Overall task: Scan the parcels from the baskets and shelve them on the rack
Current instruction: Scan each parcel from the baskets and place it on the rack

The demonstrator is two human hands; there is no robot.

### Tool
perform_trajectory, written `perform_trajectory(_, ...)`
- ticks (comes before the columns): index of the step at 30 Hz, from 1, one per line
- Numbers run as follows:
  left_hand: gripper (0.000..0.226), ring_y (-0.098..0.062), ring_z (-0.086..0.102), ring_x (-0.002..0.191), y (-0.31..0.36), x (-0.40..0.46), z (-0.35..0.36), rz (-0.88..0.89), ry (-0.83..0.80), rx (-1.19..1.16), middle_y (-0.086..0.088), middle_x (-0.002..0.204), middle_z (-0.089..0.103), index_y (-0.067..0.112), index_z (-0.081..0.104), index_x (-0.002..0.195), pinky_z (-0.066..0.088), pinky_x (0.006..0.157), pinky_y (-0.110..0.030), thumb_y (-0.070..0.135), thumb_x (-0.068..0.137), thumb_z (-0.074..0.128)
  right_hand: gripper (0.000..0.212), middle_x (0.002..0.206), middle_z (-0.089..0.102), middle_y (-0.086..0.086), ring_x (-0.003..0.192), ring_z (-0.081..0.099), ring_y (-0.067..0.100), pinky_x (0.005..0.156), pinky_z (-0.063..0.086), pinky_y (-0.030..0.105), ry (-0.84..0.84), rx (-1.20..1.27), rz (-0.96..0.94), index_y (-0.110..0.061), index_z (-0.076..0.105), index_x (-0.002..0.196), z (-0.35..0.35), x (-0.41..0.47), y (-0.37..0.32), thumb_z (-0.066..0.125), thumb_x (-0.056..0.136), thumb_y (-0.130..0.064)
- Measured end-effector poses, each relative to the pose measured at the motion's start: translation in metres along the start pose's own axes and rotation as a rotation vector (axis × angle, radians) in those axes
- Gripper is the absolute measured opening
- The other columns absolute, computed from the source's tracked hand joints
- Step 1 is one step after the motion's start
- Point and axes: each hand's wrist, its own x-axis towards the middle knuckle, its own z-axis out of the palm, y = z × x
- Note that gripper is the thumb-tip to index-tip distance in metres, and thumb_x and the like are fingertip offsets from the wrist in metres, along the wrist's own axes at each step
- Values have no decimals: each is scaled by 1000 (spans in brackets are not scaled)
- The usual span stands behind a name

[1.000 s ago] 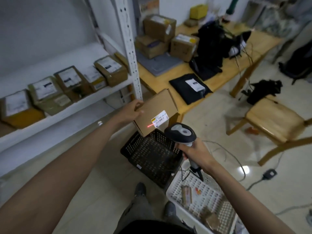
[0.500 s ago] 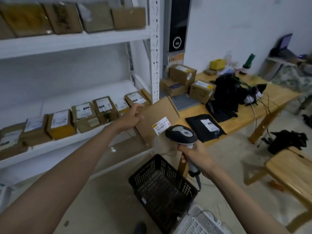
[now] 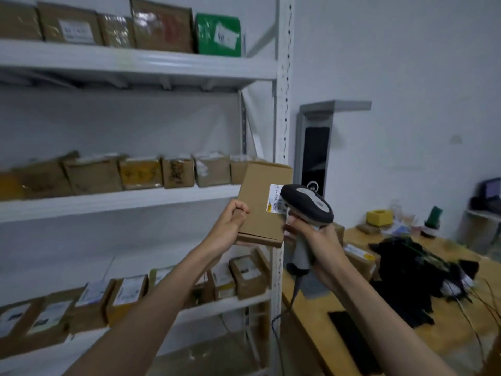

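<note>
My left hand grips a flat brown cardboard parcel by its lower left edge and holds it upright in front of the white rack, level with the middle shelf. The parcel's white label is partly hidden behind the scanner. My right hand grips the handle of a black and grey barcode scanner, whose head sits just right of the parcel. The right fingers touch the parcel's lower right edge.
Rows of brown parcels fill the top, middle and lower shelves; a green parcel sits top right. A wooden table to the right holds boxes, black bags and a yellow box. A grey wall panel hangs behind.
The view has swung up from the floor baskets to the rack. My left hand has raised the parcel to middle-shelf height, and the scanner has come up close beside it.
</note>
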Motion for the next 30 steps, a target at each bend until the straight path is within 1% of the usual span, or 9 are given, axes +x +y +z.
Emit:
perform_trajectory(3, 11, -18, 68, 94, 21, 7, -6, 70, -22, -57, -5, 124, 57, 22, 49, 110, 63, 73, -39, 16, 102, 56, 46, 116, 73, 18, 107, 71, 36, 85, 61, 42, 27, 21, -24, -4, 58, 132, 11, 23, -17, 72, 89, 0)
perform_trajectory(7, 74, -13, 54, 116, 39, 15, -15, 218, -100, 211, 5, 135, 41, 42, 43, 119, 53, 82, -16, 28, 67, 94, 44, 111, 75, 13, 105, 72, 32, 87, 61, 43, 32, -24, -75, -12, 64, 125, 23, 42, -27, 76, 83, -2)
perform_trajectory(10, 87, -17, 36, 135, 51, 25, -15, 410, 9, 501, 13, 149, 15, 38, 39, 126, 41, 96, -12, 20, 62, 96, 40, 105, 76, 7, 102, 72, 26, 90, 59, 42, 40, -43, -108, -15, 68, 118, 33, 55, -31, 78, 81, -3)
perform_trajectory(13, 83, -22, 31, 140, 62, 33, -15, 601, 174, 717, 15, 159, -4, 30, 43, 133, 41, 93, -10, 7, 68, 90, 35, 95, 77, -2, 91, 73, 16, 82, 59, 36, 55, -76, -155, -24, 69, 107, 39, 66, -37, 79, 80, -5)
perform_trajectory(16, 82, -33, 43, 136, 76, 43, -18, 702, 235, 824, 6, 162, 2, 30, 44, 139, 52, 97, -30, 4, 72, 85, 36, 100, 77, 0, 91, 73, 13, 82, 59, 33, 44, -15, -214, -23, 69, 109, 45, 74, -50, 79, 81, -4)
perform_trajectory(19, 81, -33, 39, 140, 97, 59, -17, 728, 242, 817, 1, 163, 5, 29, 45, 143, 51, 104, -48, 5, 75, 84, 37, 101, 78, -1, 97, 73, 18, 84, 60, 32, 6, 84, -279, -18, 69, 114, 49, 82, -72, 77, 82, -1)
perform_trajectory(21, 81, -34, 37, 141, 115, 75, -15, 751, 257, 798, -1, 163, 5, 27, 45, 143, 50, 106, -51, 7, 75, 84, 35, 101, 78, -2, 98, 72, 17, 82, 60, 31, -17, 109, -308, -17, 69, 115, 51, 87, -88, 75, 85, -1)
perform_trajectory(26, 82, -33, 39, 138, 175, 125, -13, 835, 297, 722, -6, 160, 13, 24, 46, 141, 51, 104, -48, 6, 72, 86, 40, 121, 68, 11, 112, 63, 26, 102, 54, 51, 29, 108, -342, -14, 64, 125, 52, 96, -115, 72, 88, -2)
perform_trajectory(30, 80, -34, 45, 133, 224, 170, -9, 845, 332, 681, -9, 157, 17, 23, 46, 139, 49, 106, -45, 8, 71, 86, 34, 121, 70, 15, 117, 65, 32, 104, 51, 56, 68, 91, -332, -11, 65, 122, 48, 103, -120, 71, 90, -2)
